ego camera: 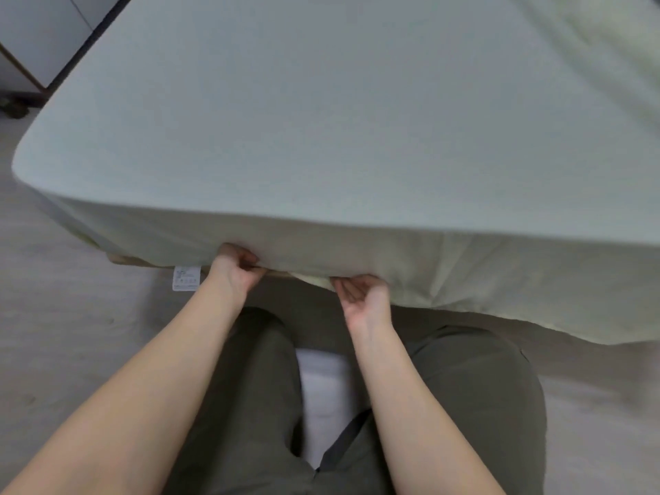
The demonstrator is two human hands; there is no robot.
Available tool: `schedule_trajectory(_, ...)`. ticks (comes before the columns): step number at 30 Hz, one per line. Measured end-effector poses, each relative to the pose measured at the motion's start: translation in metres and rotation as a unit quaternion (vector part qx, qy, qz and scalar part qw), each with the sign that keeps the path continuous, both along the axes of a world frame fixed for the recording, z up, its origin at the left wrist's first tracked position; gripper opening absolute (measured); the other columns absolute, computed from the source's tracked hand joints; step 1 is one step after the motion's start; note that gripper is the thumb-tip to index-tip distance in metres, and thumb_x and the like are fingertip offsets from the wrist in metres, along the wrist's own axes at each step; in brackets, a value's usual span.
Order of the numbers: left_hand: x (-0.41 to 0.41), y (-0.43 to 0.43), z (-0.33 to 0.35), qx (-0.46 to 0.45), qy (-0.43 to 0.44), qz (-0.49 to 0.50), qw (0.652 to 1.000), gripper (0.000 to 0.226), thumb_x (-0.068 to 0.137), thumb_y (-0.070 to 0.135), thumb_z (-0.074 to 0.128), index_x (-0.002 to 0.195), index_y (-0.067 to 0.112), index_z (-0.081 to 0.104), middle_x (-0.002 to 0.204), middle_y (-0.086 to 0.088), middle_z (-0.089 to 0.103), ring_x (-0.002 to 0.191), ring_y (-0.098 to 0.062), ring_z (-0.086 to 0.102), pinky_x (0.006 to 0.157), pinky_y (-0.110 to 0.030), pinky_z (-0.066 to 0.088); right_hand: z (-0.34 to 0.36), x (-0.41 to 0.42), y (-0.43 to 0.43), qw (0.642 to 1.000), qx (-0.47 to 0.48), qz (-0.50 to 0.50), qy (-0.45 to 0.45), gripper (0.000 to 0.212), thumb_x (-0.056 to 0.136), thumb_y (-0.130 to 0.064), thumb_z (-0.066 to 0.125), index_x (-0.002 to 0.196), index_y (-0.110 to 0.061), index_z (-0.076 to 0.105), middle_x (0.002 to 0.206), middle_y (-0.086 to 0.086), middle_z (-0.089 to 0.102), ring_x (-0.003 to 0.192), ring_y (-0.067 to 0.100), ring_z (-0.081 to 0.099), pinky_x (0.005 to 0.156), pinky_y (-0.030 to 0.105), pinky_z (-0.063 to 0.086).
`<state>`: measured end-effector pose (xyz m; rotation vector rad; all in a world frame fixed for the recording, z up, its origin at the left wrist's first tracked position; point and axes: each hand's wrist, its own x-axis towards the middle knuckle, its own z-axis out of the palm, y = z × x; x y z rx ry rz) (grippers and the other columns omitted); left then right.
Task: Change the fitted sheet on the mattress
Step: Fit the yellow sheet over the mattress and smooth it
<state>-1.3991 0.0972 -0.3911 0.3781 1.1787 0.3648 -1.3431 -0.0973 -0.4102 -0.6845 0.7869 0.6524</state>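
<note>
1. Premises: a bedroom in a home.
2. Evidence: a mattress [321, 112] under a pale fitted sheet [464, 269] fills most of the view, resting on a low wooden bed base [125, 260].
3. Pale floor [53, 334], near left.
4. White cabinet doors [39, 33], far left, beside the bed.

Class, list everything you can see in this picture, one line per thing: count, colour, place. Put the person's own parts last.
fitted sheet: one, pale green, covering the whole top and near side, loose at lower right
care label: one, white, hanging below the hem, beside the left hand
bed frame: one, light wood, strip showing under the sheet at left
cabinet: one, white, top left
floor: one, pale grey, left and right
trousers: one pair, olive, bottom centre
left hand: one, gripping the hem
right hand: one, palm up, fingers curled at the hem
</note>
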Motion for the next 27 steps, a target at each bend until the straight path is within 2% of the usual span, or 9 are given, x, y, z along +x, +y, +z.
schedule_trajectory(4, -0.005, -0.012, -0.007, 0.099, 0.073, -0.133, 0.984, 0.033, 0.098, 0.005, 0.03, 0.121, 0.01, 0.053, 0.112, -0.014, 0.059, 0.108, -0.03, 0.058, 0.089, -0.04, 0.051, 0.003, 0.012, -0.04, 0.992, -0.088, 0.058, -0.071, 0.014, 0.094, -0.002, 0.043, 0.088, 0.002, 0.056, 0.104, 0.032, 0.06, 0.089, 0.04, 0.062, 0.075, 0.038, 0.059)
schedule_trajectory(5, -0.007, -0.019, -0.004, 0.167, 0.149, -0.238, 0.945, 0.032, 0.1, 0.012, 0.034, 0.128, 0.008, 0.051, 0.116, -0.015, 0.06, 0.106, -0.032, 0.06, 0.078, -0.037, 0.054, 0.006, 0.014, -0.048, 0.982, -0.125, 0.102, -0.101, 0.016, 0.095, -0.004, 0.044, 0.097, 0.005, 0.058, 0.104, 0.032, 0.062, 0.083, 0.037, 0.065, 0.068, 0.033, 0.06)
schedule_trajectory(7, -0.012, -0.039, 0.01, 0.275, 0.269, -0.469, 0.795, 0.033, 0.101, 0.022, 0.038, 0.126, 0.004, 0.052, 0.105, -0.019, 0.067, 0.088, -0.033, 0.067, 0.064, -0.033, 0.053, 0.014, 0.016, -0.063, 0.935, -0.219, 0.203, -0.192, 0.024, 0.097, -0.008, 0.048, 0.105, 0.009, 0.062, 0.103, 0.03, 0.067, 0.074, 0.027, 0.066, 0.06, 0.023, 0.057)
schedule_trajectory(11, 0.007, -0.095, 0.057, 0.642, 0.135, -0.576, 0.488, 0.033, 0.095, 0.035, 0.043, 0.091, 0.014, 0.068, 0.082, -0.002, 0.071, 0.079, -0.02, 0.068, 0.075, -0.038, 0.053, 0.054, 0.023, -0.092, 0.719, -0.402, 0.294, -0.484, 0.018, 0.093, -0.016, 0.061, 0.09, -0.005, 0.075, 0.089, 0.008, 0.075, 0.072, 0.01, 0.064, 0.068, 0.021, 0.047)
schedule_trajectory(15, 0.056, -0.147, 0.127, 0.839, -0.161, -0.453, 0.256, 0.031, 0.101, 0.034, 0.04, 0.107, 0.019, 0.066, 0.097, 0.003, 0.064, 0.084, -0.013, 0.059, 0.073, -0.03, 0.047, 0.113, 0.058, -0.141, 0.426, -0.473, 0.178, -0.75, 0.013, 0.093, -0.017, 0.062, 0.096, -0.009, 0.072, 0.093, 0.0, 0.069, 0.087, 0.011, 0.06, 0.082, 0.019, 0.045)
schedule_trajectory(17, 0.088, -0.158, 0.142, 0.831, -0.152, -0.493, 0.206, 0.042, 0.103, 0.038, 0.032, 0.13, 0.017, 0.057, 0.128, 0.001, 0.058, 0.113, -0.014, 0.055, 0.095, -0.032, 0.044, 0.135, 0.096, -0.176, 0.319, -0.535, 0.178, -0.762, 0.021, 0.096, -0.021, 0.058, 0.109, -0.009, 0.07, 0.107, 0.002, 0.067, 0.1, 0.016, 0.059, 0.09, 0.025, 0.046)
schedule_trajectory(19, 0.116, -0.164, 0.14, 0.794, -0.081, -0.583, 0.152, 0.06, 0.101, 0.051, 0.015, 0.151, 0.023, 0.03, 0.157, 0.007, 0.027, 0.144, -0.008, 0.025, 0.118, -0.033, 0.022, 0.15, 0.135, -0.211, 0.26, -0.587, 0.291, -0.709, 0.036, 0.1, -0.034, 0.048, 0.129, -0.018, 0.062, 0.132, 0.001, 0.059, 0.122, 0.017, 0.052, 0.099, 0.032, 0.044)
schedule_trajectory(23, 0.149, -0.179, 0.112, 0.774, -0.061, -0.626, 0.07, 0.07, 0.094, 0.063, -0.003, 0.154, 0.027, -0.007, 0.16, 0.013, -0.013, 0.145, -0.001, -0.014, 0.122, -0.035, -0.001, 0.144, 0.184, -0.255, 0.172, -0.578, 0.51, -0.614, 0.052, 0.102, -0.049, 0.012, 0.153, -0.039, 0.012, 0.161, -0.015, 0.008, 0.149, 0.004, 0.005, 0.122, 0.035, 0.01)
schedule_trajectory(27, 0.162, -0.184, 0.101, 0.79, -0.076, -0.606, 0.052, 0.073, 0.095, 0.067, 0.0, 0.154, 0.025, -0.009, 0.161, 0.011, -0.013, 0.146, -0.002, -0.015, 0.121, -0.036, -0.002, 0.129, 0.195, -0.259, 0.104, -0.591, 0.484, -0.637, 0.053, 0.103, -0.047, 0.012, 0.155, -0.036, 0.008, 0.163, -0.011, 0.007, 0.15, 0.011, 0.009, 0.121, 0.037, 0.013)
